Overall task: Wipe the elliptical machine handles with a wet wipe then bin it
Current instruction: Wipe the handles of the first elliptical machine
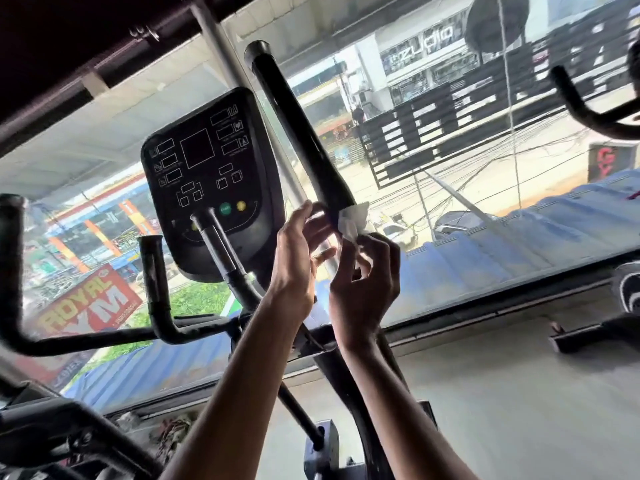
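A long black elliptical handle (294,123) rises from the middle of the view up to the top centre. A white wet wipe (353,220) is bunched against the lower end of its grip. My right hand (363,282) pinches the wipe from below with curled fingers. My left hand (298,258) is raised just left of the handle, fingers fairly straight, fingertips near the wipe's left edge. Whether the left fingers touch the wipe is unclear.
The machine's black console (211,174) stands left of the handle. A short fixed handlebar (156,282) and another black bar (14,271) lie at the left. Another machine's curved handle (581,105) sits at the upper right. A large window fills the background.
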Demonstrator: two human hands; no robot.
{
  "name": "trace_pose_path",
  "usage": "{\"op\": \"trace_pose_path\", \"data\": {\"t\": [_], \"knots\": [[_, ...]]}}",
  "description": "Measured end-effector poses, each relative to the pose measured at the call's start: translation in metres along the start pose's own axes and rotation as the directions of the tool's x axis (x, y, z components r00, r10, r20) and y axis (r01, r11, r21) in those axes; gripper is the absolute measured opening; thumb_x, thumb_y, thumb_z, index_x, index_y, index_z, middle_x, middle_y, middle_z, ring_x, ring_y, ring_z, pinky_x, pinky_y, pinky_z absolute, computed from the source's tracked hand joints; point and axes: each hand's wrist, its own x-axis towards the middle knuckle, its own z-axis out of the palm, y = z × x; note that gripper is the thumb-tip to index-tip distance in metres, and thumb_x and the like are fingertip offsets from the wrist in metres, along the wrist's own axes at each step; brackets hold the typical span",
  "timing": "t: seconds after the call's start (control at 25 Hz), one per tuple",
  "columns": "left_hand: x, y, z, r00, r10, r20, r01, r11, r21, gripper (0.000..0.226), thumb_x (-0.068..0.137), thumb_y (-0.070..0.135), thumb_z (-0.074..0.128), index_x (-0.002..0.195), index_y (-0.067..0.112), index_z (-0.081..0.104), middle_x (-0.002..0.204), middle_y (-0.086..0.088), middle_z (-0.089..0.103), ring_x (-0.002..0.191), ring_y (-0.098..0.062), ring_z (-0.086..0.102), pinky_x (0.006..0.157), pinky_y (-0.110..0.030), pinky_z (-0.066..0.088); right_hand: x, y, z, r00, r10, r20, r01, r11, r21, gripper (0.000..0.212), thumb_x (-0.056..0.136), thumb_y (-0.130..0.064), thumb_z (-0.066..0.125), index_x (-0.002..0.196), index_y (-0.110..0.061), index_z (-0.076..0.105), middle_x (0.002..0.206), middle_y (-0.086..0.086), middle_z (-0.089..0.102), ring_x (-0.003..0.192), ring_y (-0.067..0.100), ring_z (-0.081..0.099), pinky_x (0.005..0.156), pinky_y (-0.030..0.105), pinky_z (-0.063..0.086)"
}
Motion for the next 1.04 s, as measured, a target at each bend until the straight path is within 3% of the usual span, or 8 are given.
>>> {"op": "trace_pose_path", "data": {"t": [0.08,0.16,0.32,0.48,0.64,0.8,0.92,1.04], "knots": [[-0.001,0.0,0.001,1.0,0.007,-0.01,-0.006,1.0,0.024,0.035,0.108,0.042,0.039,0.099,0.023,0.068,0.102,-0.001,0.078,0.114,-0.023,0.068,0.105,-0.051,0.043,-0.012,0.009,0.002,0.911,0.411,-0.037,-0.407,0.91,0.081,0.003,0.099,-0.016,0.068,0.096,-0.015,0.067,0.1,0.004,0.072,0.09,0.007,0.071,0.082,0.031,0.061],[-0.003,-0.001,0.0,1.0,0.024,-0.009,-0.024,0.999,0.039,0.036,0.108,0.042,0.038,0.099,0.024,0.068,0.1,0.002,0.078,0.113,-0.021,0.068,0.105,-0.05,0.044,-0.015,0.012,0.003,0.799,0.6,-0.043,-0.588,0.794,0.154,0.006,0.099,-0.021,0.068,0.099,-0.015,0.069,0.096,0.004,0.076,0.09,0.009,0.073,0.08,0.029,0.06],[-0.003,-0.004,0.001,0.997,0.071,-0.018,-0.07,0.996,0.062,0.034,0.109,0.036,0.037,0.102,0.026,0.069,0.105,0.002,0.078,0.117,-0.02,0.068,0.103,-0.049,0.046,-0.016,0.012,0.006,0.827,0.563,-0.016,-0.544,0.806,0.234,0.01,0.099,-0.025,0.068,0.101,-0.016,0.07,0.1,0.007,0.076,0.094,0.016,0.074,0.083,0.028,0.059],[-0.001,-0.015,0.007,0.987,0.142,-0.076,-0.138,0.989,0.061,0.029,0.107,0.032,0.041,0.109,0.025,0.069,0.114,-0.003,0.076,0.117,-0.019,0.068,0.097,-0.044,0.052,-0.008,0.026,0.009,0.675,0.737,-0.016,-0.715,0.66,0.229,0.018,0.102,-0.026,0.064,0.103,-0.01,0.072,0.106,0.007,0.076,0.103,0.015,0.072,0.1,0.037,0.056],[0.002,-0.027,0.017,0.956,0.238,-0.174,-0.229,0.971,0.073,0.026,0.1,0.03,0.046,0.105,0.029,0.071,0.121,-0.006,0.073,0.118,-0.019,0.067,0.095,-0.043,0.055,-0.012,0.028,0.012,0.762,0.647,-0.04,-0.616,0.742,0.264,0.012,0.101,-0.025,0.066,0.099,-0.016,0.072,0.099,0.004,0.077,0.098,0.016,0.074,0.089,0.029,0.059],[-0.003,-0.032,0.026,0.92,0.313,-0.236,-0.294,0.949,0.114,0.027,0.095,0.032,0.046,0.089,0.04,0.071,0.111,0.011,0.073,0.119,-0.016,0.064,0.102,-0.05,0.053,0.005,0.049,0.01,0.536,0.844,0.0,-0.822,0.523,0.225,0.021,0.102,-0.029,0.063,0.104,-0.011,0.074,0.099,-0.002,0.076,0.107,0.018,0.071,0.089,0.02,0.053],[-0.004,-0.037,0.031,0.893,0.358,-0.273,-0.336,0.933,0.125,0.027,0.099,0.03,0.043,0.106,0.03,0.069,0.117,0.01,0.072,0.124,-0.021,0.062,0.105,-0.054,0.051,0.008,0.049,0.01,0.626,0.78,-0.003,-0.748,0.601,0.281,0.015,0.1,-0.027,0.067,0.098,-0.016,0.077,0.097,-0.005,0.079,0.102,0.01,0.073,0.099,0.032,0.055],[-0.002,-0.039,0.036,0.874,0.375,-0.309,-0.355,0.927,0.121,0.027,0.097,0.03,0.039,0.1,0.024,0.065,0.098,0.019,0.072,0.106,-0.009,0.066,0.094,-0.042,0.056,0.0,0.048,0.01,0.709,0.704,-0.031,-0.667,0.685,0.295,0.013,0.099,-0.024,0.069,0.089,-0.025,0.077,0.093,-0.007,0.079,0.101,0.011,0.072,0.095,0.03,0.055]]}}
